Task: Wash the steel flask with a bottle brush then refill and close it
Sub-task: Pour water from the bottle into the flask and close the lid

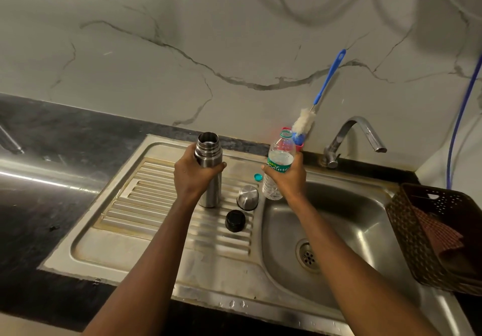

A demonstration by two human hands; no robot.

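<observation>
Nearest us, short of both hands, the black stopper [235,221] and the steel cup lid [247,197] lie loose on the ribbed drainboard [146,205], so closing is not yet done. Our left hand [194,176] has its fingers [221,166] clamped round the steel flask [208,192], which is upright, open-mouthed and seems to stand on the drainboard. Our right hand [288,179] is clamped round the uncapped water bottle [279,153], held upright. Its blue cap [258,177] lies just left of those fingers. Beyond the right fingers the bottle brush [303,123] leans parked against the wall, so we judge the washing finished and the pour next. The gap between the two grips looks free for tilting the bottle. The basin [339,205] drops away right of the right fingers, with the tap [354,137] farther right.
</observation>
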